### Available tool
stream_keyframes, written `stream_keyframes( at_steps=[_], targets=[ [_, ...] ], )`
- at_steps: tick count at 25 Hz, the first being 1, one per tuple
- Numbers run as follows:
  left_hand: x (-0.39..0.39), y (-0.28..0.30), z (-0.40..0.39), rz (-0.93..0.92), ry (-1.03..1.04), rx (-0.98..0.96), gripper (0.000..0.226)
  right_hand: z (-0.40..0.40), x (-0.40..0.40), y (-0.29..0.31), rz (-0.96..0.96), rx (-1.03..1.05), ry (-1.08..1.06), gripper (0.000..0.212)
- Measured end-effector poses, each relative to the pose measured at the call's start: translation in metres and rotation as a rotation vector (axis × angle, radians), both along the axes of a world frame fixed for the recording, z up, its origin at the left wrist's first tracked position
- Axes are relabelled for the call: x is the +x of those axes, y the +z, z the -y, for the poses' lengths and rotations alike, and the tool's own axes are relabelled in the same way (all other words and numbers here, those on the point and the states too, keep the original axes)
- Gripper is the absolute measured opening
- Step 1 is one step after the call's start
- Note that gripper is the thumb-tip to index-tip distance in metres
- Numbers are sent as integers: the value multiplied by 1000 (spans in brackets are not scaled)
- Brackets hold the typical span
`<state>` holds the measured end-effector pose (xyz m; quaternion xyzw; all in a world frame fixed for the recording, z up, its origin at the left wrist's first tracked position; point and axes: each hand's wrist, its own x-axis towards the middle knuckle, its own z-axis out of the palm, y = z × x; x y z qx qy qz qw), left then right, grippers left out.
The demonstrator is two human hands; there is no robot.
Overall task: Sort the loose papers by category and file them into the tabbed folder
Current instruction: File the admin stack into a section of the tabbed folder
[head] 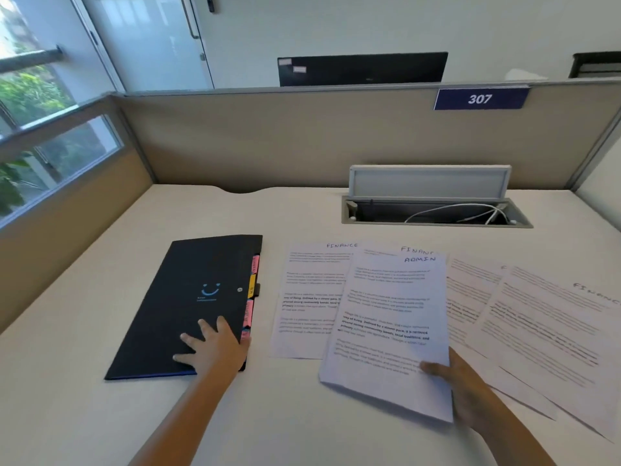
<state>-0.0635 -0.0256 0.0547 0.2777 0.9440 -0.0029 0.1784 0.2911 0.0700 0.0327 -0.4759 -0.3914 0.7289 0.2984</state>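
A black tabbed folder (pixel 188 297) lies closed on the desk at the left, with pink and yellow tabs (pixel 251 290) along its right edge. My left hand (pixel 215 348) rests flat on its lower right corner, fingers spread. My right hand (pixel 460 385) pinches the lower right corner of a printed sheet headed ADMIN (pixel 386 331), thumb on top, lifting it slightly. Under it lie sheets headed FINANCE (pixel 309 297). More FINANCE sheets (pixel 544 331) fan out to the right.
The white desk (pixel 100 331) is walled by beige partitions (pixel 268 139). An open cable tray (pixel 433 213) with white cords sits behind the papers. A blue 307 sign (pixel 480 99) hangs on the back partition, and a window is at the left.
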Motion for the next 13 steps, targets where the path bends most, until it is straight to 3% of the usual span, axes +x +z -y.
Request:
stream_keyframes(
  at_steps=[5,9,13],
  targets=[
    [-3,12,-4,-123,-115,-22,76,-4,2,-4,-17,-48,26,55],
    [-6,18,-9,-24,-102,-82,73,-3,3,0,-23,-89,26,55],
    [-12,32,-3,-131,-177,54,32,-1,2,3,-4,-101,11,61]
  ],
)
